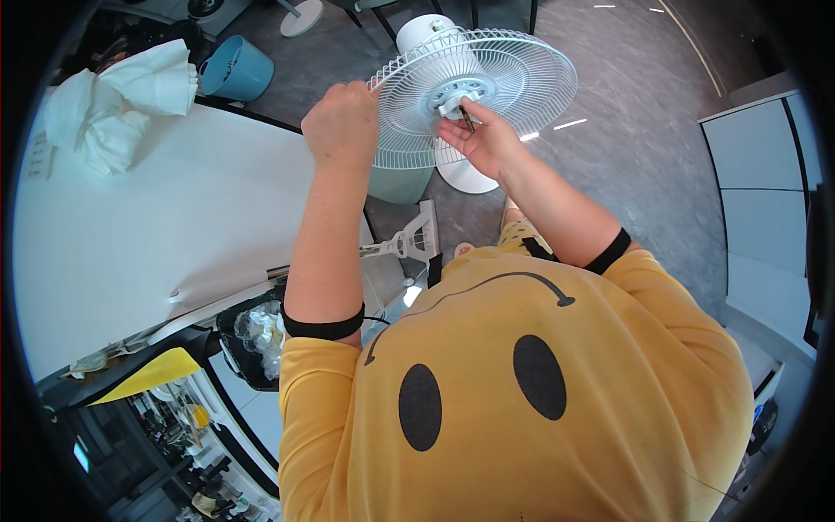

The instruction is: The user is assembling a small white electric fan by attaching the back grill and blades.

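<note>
A standing fan with a white wire rear grille (531, 91) is in front of me, with no blade on its hub. My left hand (344, 122) is closed in a fist on the left rim of the grille. At the grille's centre, my right hand (481, 139) has its thumb and fingers around a white plastic nut (450, 108). A dark metal shaft (468, 120) sticks out between them toward me. Behind the grille are the white motor housing (426, 33) and, lower down, the round white base (470, 177) on the floor.
To my left, a white table (200, 217) bears a crumpled white cloth bundle (130, 109). A blue bin (239, 70) stands beyond it. Near my feet is a white appliance head (417, 235). A black bin (252, 339) with a plastic liner and white cabinets (757, 200) flank me.
</note>
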Motion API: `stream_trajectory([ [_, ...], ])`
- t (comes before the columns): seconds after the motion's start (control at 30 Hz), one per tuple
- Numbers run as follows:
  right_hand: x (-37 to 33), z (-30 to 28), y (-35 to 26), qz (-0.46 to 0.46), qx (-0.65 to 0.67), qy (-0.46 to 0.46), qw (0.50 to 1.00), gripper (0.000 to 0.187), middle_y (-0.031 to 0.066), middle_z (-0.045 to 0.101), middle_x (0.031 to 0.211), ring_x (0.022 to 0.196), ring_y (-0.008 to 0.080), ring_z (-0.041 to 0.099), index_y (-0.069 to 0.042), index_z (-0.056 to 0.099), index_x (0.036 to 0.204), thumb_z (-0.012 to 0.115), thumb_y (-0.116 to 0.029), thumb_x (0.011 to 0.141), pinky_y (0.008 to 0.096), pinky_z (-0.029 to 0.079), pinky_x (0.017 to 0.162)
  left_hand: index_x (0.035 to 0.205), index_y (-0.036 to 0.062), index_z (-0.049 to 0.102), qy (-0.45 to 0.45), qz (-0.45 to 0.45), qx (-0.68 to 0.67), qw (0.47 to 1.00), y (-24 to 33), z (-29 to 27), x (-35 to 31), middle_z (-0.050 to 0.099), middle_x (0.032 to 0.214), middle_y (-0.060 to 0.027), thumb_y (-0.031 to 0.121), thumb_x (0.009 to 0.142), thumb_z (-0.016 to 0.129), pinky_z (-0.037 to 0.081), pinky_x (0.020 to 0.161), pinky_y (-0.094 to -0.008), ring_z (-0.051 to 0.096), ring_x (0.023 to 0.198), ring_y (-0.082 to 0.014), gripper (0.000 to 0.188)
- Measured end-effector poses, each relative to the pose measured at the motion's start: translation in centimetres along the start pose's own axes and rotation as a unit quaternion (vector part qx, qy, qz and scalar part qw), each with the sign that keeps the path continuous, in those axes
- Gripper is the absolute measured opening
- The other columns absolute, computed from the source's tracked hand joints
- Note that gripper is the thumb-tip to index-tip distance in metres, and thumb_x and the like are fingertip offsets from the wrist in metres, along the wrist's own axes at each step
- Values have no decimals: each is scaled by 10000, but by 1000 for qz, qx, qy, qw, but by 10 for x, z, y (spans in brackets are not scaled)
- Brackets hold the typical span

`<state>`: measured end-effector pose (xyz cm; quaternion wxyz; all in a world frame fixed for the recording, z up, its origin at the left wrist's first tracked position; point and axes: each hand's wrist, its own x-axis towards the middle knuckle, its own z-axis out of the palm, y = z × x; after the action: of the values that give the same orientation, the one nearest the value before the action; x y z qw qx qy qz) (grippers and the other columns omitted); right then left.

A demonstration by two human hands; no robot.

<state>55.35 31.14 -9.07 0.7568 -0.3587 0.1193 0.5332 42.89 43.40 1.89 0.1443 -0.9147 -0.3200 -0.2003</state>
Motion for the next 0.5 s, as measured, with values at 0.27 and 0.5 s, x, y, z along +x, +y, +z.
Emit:
stream_trajectory([
  [0.27, 10, -18, -6, 156, 36, -116, 980, 581, 240, 446, 1216, 1109, 337, 508, 28, 434, 1188, 461, -483, 914, 463, 455, 921, 642, 86, 602, 3, -11, -5, 1000, 1, -1, 1, 589, 622, -49, 398, 829, 602, 460, 480, -350, 593, 554, -251, 364],
  [0.5, 5, -4, 1, -16, -189, -1, 982, 665, 228, 487, 1173, 1092, 361, 518, 15, 398, 1244, 284, -561, 934, 441, 448, 871, 624, 91, 595, 14, 7, -10, 1000, 1, 0, -1, 578, 607, -41, 386, 818, 620, 454, 467, -338, 587, 540, -238, 354],
])
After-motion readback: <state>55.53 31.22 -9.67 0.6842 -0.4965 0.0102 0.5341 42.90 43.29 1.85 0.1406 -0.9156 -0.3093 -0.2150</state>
